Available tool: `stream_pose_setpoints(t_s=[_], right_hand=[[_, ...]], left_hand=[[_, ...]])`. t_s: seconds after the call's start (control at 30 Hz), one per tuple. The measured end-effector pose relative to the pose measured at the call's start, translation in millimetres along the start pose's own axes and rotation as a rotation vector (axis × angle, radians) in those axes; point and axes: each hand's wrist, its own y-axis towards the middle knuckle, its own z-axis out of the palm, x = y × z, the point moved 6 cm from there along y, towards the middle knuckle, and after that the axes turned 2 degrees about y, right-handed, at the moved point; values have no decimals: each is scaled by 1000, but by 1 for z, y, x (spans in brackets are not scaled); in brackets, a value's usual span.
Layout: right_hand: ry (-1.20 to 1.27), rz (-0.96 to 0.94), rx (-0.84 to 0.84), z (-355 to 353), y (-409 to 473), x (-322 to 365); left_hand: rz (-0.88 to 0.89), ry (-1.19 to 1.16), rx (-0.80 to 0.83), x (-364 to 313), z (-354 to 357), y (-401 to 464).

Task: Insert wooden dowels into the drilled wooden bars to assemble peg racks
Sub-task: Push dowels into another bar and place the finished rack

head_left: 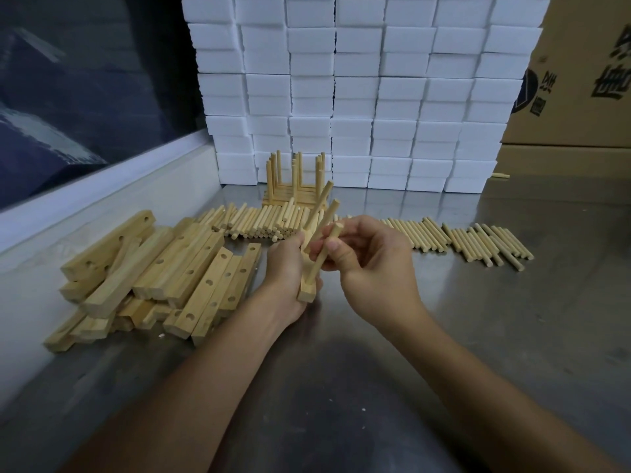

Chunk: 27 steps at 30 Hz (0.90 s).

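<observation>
From the head view, both bare forearms reached in from the bottom edge and met above the middle of the steel surface (512, 302). The left hand (288, 271) came up from seven o'clock, palm turned inward, its fingers curled round a drilled wooden bar (306, 291) held nearly on end, the lower end pointing down toward the surface. Two dowels (329, 215) already stood in that bar, slanting up toward one o'clock. The right hand (370, 264) came in from five o'clock, wrist bent, and pinched a third dowel (322, 256) between thumb and curled fingers; its lower tip sat at a hole near the bar's bottom end, though how deep it sat could not be told.

At nine o'clock from the hands lay a loose heap of drilled bars (164, 271), holes facing up. At twelve o'clock a row of loose dowels (259, 221) stretched across the surface, carrying on toward three o'clock as a second spread of dowels (478, 240). Behind the row, finished peg racks (295, 182) stood with pegs upright, against a wall of white foam blocks (358, 97). A cardboard box (580, 80) stood at two o'clock.
</observation>
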Motion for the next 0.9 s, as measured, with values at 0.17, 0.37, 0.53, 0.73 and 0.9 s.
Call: stream_pose_setpoints(t_s=[0.17,0.37,0.53,0.73,0.9], right_hand=[[-62,54,-44,0,4,-7],[-14,53,39,1,2,-2],[-158,35,-40,3,-1,-4],[-135,46,-51,3,-1,-8],[-68,20,23,4,-1,-5]], left_hand=[[14,-7,-51,0,-3,2],[-9,-14,-51,1,-2,1],[19,18,-80,0,-4,-1],[10,25,-99,0,-5,0],[12,19,-102,1,-4,2]])
